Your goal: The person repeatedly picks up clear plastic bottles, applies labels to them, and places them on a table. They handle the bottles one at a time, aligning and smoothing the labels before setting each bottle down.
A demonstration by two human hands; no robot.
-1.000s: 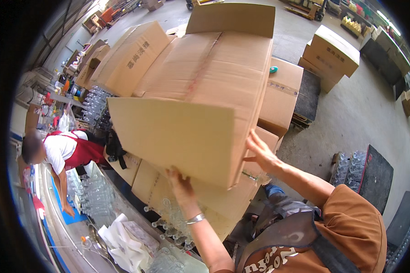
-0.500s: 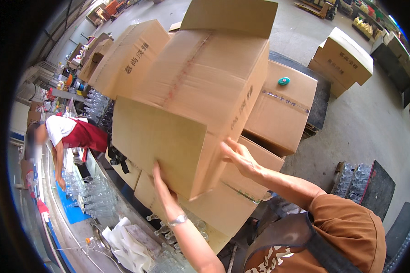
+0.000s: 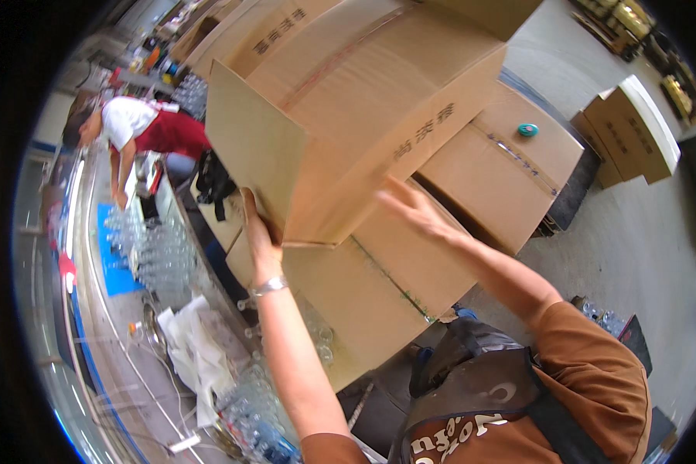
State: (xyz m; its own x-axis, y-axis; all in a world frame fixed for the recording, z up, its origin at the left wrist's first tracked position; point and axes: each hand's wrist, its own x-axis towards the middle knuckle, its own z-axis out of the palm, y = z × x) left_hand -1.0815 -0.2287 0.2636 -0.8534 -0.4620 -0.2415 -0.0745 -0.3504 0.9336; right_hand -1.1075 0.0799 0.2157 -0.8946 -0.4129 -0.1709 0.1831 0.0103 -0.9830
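A large brown cardboard box [image 3: 379,85] with its flaps standing out lies on top of several other cartons in front of me. My left hand [image 3: 261,236] is at the lower edge of its near flap [image 3: 259,143], closed on it; some of the fingers are hidden. My right hand [image 3: 414,210] is just off the printed side of the box, fingers apart and a little smeared by motion. Under the box, a taped carton [image 3: 387,286] shows its top between my two arms.
On the right carton [image 3: 503,155] sits a small teal roundish object [image 3: 527,130]. To the left, a bench carries clear glass bottles [image 3: 162,251] and white sheeting [image 3: 197,348]. A person in a red apron [image 3: 170,139] bends over it. Another carton [image 3: 622,131] stands far right.
The large box has shifted away and to the left over the cartons, baring more of the taped one beneath. My right hand has come off its side. The view has turned slightly.
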